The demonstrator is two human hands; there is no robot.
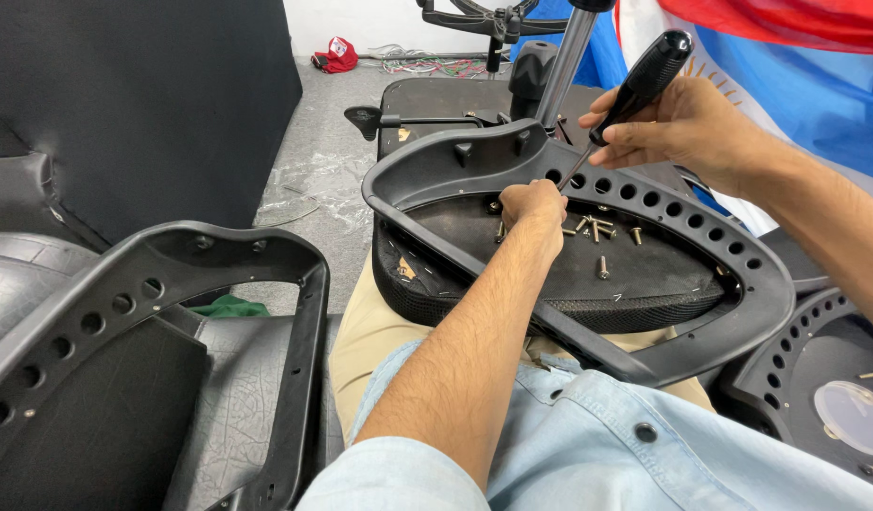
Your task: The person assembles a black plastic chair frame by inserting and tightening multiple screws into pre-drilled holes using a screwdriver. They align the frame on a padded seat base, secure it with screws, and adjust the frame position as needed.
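The right hand [682,128] grips a black-handled metal screwdriver [645,76]. The left hand [534,206] is curled shut beside loose brass screws [602,232] on a black plastic chair frame [645,203].

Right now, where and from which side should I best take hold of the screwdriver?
Grip the screwdriver by its thick black handle, from the right, as the right hand does. The shaft slants down-left to the armrest frame, where the left hand crowds the tip.

Looks like a small chair repair workshop, honestly. Black plastic armrest frames [153,312] lie around, loose screws [602,248] sit on an upturned seat pan [645,274], a chair base with gas cylinder [564,66] stands behind, wires [427,64] on dusty concrete floor [323,170].
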